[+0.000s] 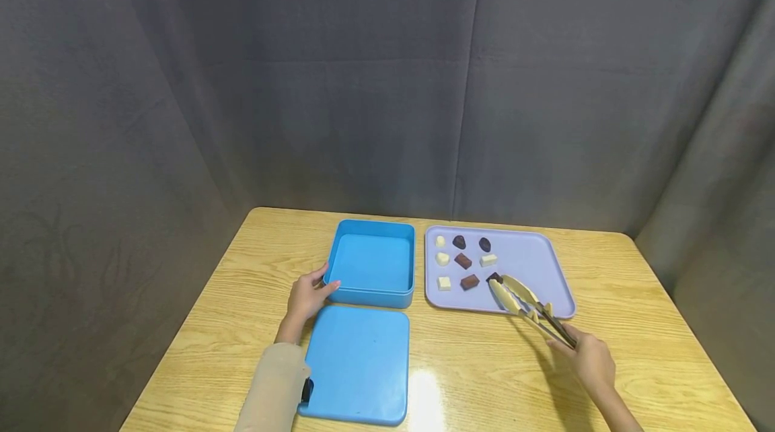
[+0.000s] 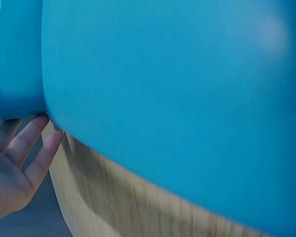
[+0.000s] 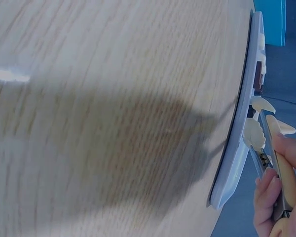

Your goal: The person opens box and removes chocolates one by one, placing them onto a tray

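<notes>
My left hand (image 1: 307,295) rests at the near left corner of an open blue box (image 1: 367,298), its thumb by the front rim. In the left wrist view its straight fingers (image 2: 28,140) touch the box's side wall. My right hand (image 1: 592,359) grips tongs (image 1: 531,309) with cream tips and metal arms. The spread tips reach over the near edge of a lilac tray (image 1: 533,267), around a dark brown chocolate-like piece (image 1: 494,277), which they partly hide. Brown pieces (image 1: 469,282) and white pieces (image 1: 444,283) lie in rows on the tray's left part.
A flat blue lid (image 1: 357,365) lies on the wooden table (image 1: 478,371) in front of the box, beside my left forearm. Grey curtains (image 1: 363,82) hang behind the table and at both sides. The tray stands just right of the box.
</notes>
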The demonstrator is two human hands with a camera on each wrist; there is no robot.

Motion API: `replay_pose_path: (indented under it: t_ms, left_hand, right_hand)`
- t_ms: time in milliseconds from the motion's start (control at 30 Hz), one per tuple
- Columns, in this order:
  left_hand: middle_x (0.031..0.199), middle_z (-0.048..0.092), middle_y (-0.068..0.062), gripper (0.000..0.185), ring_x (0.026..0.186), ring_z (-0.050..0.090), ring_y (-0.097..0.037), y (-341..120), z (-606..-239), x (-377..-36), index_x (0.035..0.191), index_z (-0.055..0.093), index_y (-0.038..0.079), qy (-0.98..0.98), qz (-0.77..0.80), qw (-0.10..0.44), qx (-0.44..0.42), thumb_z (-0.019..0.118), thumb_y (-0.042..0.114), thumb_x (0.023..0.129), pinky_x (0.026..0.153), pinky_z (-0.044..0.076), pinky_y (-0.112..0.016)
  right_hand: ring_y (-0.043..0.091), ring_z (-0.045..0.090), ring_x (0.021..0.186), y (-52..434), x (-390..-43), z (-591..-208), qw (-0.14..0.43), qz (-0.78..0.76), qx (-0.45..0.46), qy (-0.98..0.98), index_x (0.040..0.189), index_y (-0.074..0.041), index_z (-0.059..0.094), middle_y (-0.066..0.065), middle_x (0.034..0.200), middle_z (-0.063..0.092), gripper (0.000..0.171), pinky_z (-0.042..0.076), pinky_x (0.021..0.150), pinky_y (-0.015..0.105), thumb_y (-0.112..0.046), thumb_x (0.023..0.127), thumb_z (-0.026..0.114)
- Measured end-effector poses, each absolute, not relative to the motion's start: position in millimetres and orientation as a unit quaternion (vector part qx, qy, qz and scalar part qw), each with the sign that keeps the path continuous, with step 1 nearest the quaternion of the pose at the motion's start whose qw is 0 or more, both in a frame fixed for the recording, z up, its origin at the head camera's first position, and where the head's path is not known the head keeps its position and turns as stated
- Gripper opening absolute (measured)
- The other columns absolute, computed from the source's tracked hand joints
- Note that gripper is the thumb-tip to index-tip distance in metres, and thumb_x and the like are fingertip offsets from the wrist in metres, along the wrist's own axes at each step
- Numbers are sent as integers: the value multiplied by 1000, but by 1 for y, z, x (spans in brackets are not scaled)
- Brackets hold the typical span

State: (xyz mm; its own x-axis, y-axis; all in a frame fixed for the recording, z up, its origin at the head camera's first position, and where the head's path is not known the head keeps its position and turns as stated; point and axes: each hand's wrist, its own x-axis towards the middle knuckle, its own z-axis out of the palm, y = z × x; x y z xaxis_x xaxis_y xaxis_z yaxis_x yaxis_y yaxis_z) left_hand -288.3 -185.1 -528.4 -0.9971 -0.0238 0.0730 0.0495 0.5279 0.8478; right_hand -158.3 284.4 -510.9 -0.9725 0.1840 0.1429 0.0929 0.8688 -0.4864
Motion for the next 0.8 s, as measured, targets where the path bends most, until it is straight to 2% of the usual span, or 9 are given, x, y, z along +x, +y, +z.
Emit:
replay_pose_path:
  t_ms: [367,567,800]
  left_hand:
    - [130,45,-15,56,114,45,-33,-187,-530,-289,130,46,6,-873,-486,30,-10,66,25,82,87,43,-41]
    - [129,45,-16,56,113,46,-33,-187,-531,-289,131,45,6,-873,-487,28,-8,66,25,82,87,43,-42]
    - [130,44,-16,55,115,45,-32,-185,-528,-288,131,45,7,-877,-479,22,5,65,25,83,89,41,-44]
  right_hand:
    - [7,22,38,286,-155,-512,92,258,-80,-959,115,11,52,-5,45,26,52,25,33,19,-21,77,69]
    - [8,21,39,288,-149,-511,129,253,-72,-956,111,11,55,-4,46,26,51,24,33,20,-21,74,72]
    - [2,17,36,297,-138,-519,183,261,-27,-947,105,13,58,-7,45,26,50,23,30,18,-17,69,75]
